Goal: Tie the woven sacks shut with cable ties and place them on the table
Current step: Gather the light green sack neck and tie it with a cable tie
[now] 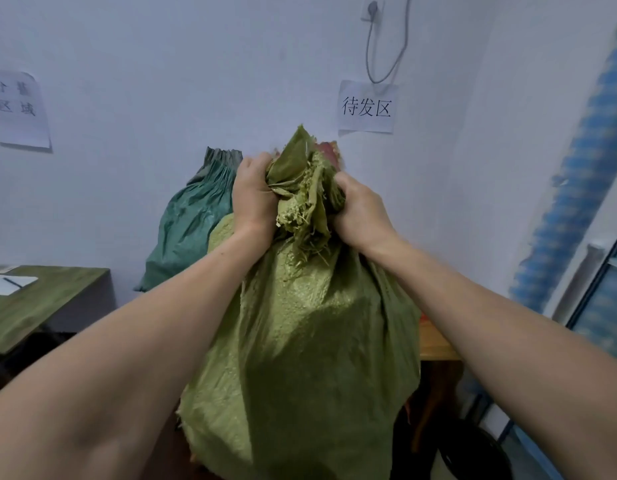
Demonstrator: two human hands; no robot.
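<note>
While we had both hands on the yellow-green sack (300, 341), it stood upright right in front of us, its body bulging below the gathered neck (307, 188). Our left hand (253, 195) was curled tight round the left side of that bunched neck, and our right hand (360, 211) was clenched on the right side, so the two fists pressed the loose mouth together between them. We could see no cable tie in either hand or round the neck.

The weave looked thin and soft: it creased freely and folded wherever we squeezed, and the cut rim was frayed into loose strands. We judged that the rim would shed threads and slip, so the hold belonged lower, on the packed folds just under the fraying, where the cloth was thickest. The full, rounded body suggested real weight, likely too much for one hand, and the smooth plastic weave would probably slide through a slack grip.

A darker green sack (186, 223), its top already pleated, leaned on the wall just behind ours. The wooden table (437, 341) showed beside our sack on the right; we could not tell whether the sack touched it. Another table under a green cover (40, 299) stood well apart on the left.
</note>
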